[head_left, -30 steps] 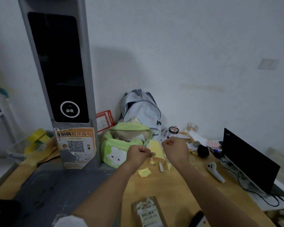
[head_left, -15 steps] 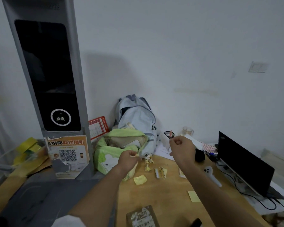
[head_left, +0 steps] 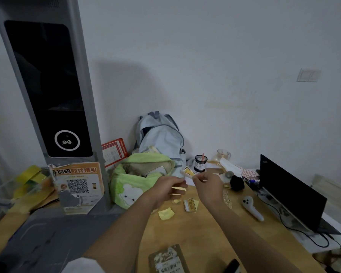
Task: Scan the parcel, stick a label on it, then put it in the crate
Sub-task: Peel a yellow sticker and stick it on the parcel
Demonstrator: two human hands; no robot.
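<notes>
Cluttered wooden desk (head_left: 195, 233), white wall behind. My left hand (head_left: 166, 189) and right hand (head_left: 207, 186), apart half second ago, now together, pinching yellow sticky label (head_left: 178, 189), peeling. Parcel (head_left: 168, 260) near desk's front edge, unlabelled.

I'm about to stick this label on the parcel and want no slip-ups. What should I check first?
1. Parcel within reach, face up on the table: ok.
2. Label strip held by right hand: ok.
3. Left hand free of yellow scraps: not ok.
4. Backing fully peeled: cannot tell, blurred.
5. Parcel already scanned: cannot tell.
6. Crate in view: cannot tell.
</notes>
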